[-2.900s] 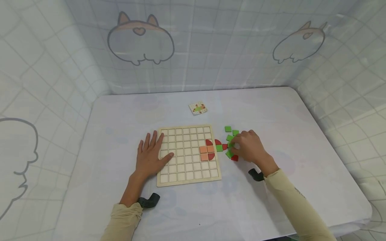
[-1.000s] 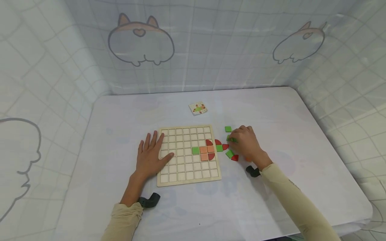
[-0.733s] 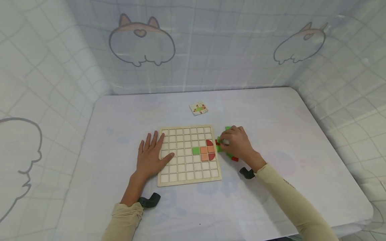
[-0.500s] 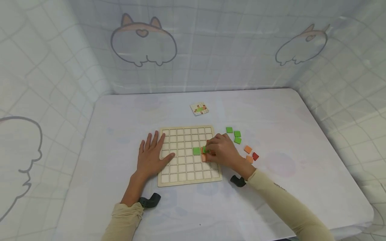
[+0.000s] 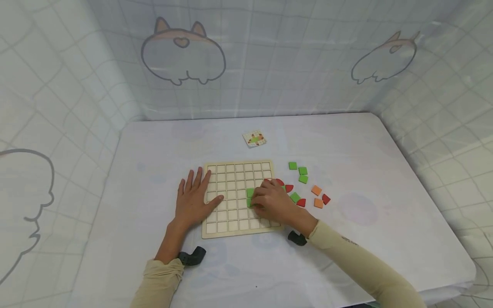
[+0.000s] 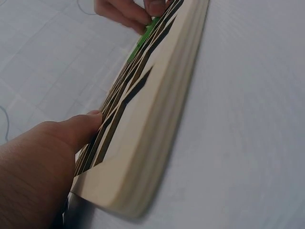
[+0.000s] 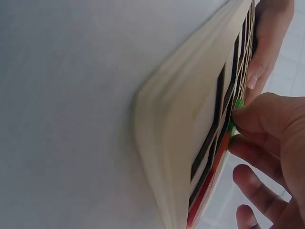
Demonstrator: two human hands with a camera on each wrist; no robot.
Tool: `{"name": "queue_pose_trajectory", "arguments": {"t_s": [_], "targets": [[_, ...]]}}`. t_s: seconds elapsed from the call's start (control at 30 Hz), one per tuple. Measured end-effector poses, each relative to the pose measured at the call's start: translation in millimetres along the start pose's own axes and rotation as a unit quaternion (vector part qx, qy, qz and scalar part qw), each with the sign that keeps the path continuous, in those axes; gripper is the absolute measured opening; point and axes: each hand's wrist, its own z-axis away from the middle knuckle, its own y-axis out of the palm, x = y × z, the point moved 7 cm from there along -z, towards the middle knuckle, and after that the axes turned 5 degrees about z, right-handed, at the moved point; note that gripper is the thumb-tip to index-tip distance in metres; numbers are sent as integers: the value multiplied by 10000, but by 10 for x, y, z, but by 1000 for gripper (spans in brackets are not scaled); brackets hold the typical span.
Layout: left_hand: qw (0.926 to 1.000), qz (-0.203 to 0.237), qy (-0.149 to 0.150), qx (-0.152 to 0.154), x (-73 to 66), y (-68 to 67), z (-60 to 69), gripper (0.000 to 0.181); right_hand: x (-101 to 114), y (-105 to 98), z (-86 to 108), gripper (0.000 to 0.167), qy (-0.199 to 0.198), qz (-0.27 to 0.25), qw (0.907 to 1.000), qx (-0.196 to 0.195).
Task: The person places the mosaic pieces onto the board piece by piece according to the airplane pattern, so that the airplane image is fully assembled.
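Grid board: one, pale wood, square-celled, flat on the counter, in the middle of the scene.

Left hand: fingers straight and spread apart, at the board's left edge; thumb laid over the left-hand cells.

Right hand: above the right half of the board, thumb and fingertip clamped on a green tile at the cells.

Green square: one, on the board, just beyond the pinched tile.

Red quarter-round: one, on the board's right side, partly behind the right hand. Orange and red also show on the board in the right wrist view, too foreshortened to count.

Loose pieces, right of the board: three green squares at the far end; another green piece nearer, beside a red piece; two further red pieces close to the board's right edge; two orange squares and one red wedge farthest right.

Pattern card: one, small, beyond the board, printed with a grid and coloured shapes.

Sleeves: a pair, beige.
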Motion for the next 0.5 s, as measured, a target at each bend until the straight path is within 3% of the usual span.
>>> {"name": "queue_pose_trajectory", "arguments": {"t_s": [0.27,0.5], "targets": [[10000,22,0,-25,-12,-13,8,93,-48,-71,100,8,79,-134,9999,-51],[10000,-4,1,-44,-8,-14,6,93,-273,-112,343,13,653,-205,9976,-64]]}}
